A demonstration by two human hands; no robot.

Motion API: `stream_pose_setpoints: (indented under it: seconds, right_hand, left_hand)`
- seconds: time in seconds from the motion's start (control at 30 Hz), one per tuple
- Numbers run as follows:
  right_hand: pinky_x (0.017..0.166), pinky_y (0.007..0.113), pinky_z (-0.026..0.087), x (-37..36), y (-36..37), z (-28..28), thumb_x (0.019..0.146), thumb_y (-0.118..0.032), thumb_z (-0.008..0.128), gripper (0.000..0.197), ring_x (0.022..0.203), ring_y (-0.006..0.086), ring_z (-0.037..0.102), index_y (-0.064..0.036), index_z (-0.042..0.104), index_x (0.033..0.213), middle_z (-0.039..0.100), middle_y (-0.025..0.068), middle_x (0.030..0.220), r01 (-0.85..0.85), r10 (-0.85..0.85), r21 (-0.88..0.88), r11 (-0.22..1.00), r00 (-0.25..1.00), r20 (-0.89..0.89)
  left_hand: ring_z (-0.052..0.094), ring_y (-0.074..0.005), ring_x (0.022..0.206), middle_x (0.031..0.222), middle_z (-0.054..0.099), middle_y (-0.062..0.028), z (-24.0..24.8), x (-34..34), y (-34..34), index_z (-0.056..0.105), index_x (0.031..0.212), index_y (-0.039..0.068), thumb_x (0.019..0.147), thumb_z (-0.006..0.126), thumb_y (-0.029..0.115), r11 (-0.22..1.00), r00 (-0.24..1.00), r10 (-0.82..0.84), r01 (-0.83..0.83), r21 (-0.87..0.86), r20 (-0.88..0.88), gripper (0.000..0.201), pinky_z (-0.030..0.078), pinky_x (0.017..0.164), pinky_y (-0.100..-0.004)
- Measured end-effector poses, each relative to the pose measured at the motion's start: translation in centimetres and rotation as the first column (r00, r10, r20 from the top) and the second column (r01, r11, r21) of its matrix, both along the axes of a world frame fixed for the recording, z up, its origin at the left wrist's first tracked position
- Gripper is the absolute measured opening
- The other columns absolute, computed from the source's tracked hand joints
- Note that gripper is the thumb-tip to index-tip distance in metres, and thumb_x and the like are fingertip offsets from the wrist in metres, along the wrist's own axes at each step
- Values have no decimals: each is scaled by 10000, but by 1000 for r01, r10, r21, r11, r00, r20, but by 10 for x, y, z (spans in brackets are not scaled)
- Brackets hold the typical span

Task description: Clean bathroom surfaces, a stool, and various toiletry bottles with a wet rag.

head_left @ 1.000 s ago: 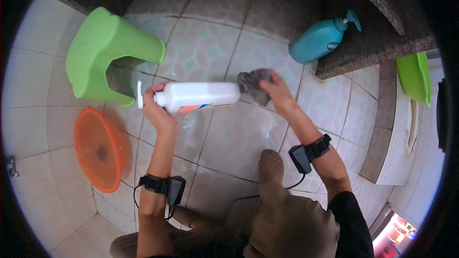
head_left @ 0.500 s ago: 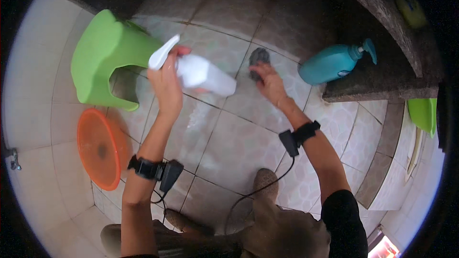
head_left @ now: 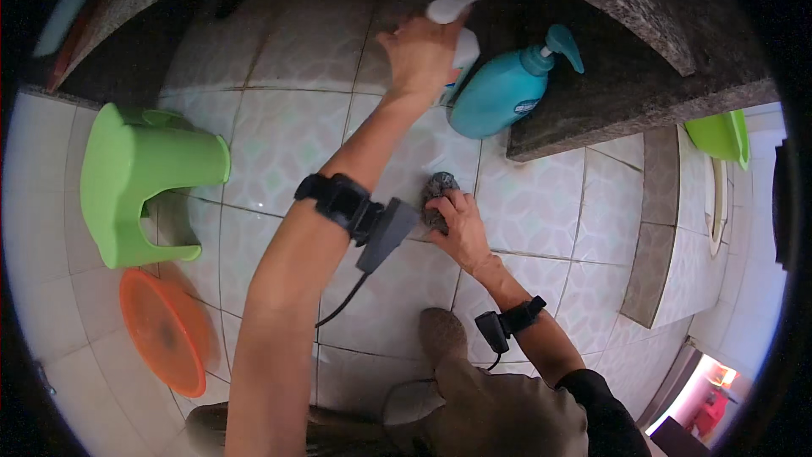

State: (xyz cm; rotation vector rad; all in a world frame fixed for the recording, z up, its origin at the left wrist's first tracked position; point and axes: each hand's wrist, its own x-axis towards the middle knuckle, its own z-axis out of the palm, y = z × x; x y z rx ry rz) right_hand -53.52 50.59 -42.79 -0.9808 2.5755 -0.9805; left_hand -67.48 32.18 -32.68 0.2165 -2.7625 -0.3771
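Left hand [head_left: 420,55] wrapped round white spray bottle [head_left: 457,34], up by the teal pump bottle [head_left: 507,89] on the stone ledge [head_left: 626,110]. Right hand [head_left: 461,224] presses grey scrub pad [head_left: 437,196] flat on floor tiles [head_left: 279,127]. Bottle prob light, stiff plastic, slick if wet: grip at neck. Pad soft, squashy.

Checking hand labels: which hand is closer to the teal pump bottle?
Left. The left hand holds the white spray bottle right beside the teal pump bottle. The right hand is lower down, pressing a grey scrubber on the tiled floor.
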Motion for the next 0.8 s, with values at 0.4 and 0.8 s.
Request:
stream_pose_setpoints:
  seconds: [0.4,0.8]
  right_hand:
    - [874,266,388,-34,24,100,753,4,548,396,994,148,475,-26,469,1140,496,64,1102,563,-392,-524,639,824,409]
    - [1008,359,320,-38,-20,125,692,28,595,652,1170,248,421,-23,354,1296,420,139,1270,203,-331,-634,747,939,-89]
  left_hand:
    - [370,-397,1125,1220,384,-234,1,56,50,372,1194,-8,766,635,315,757,844,-193,453,471,-501,597,292,923,-479]
    - [564,-248,749,798,584,-123,-12,77,56,551,842,4,883,515,297,445,891,181,304,842,-417,298,441,707,-358]
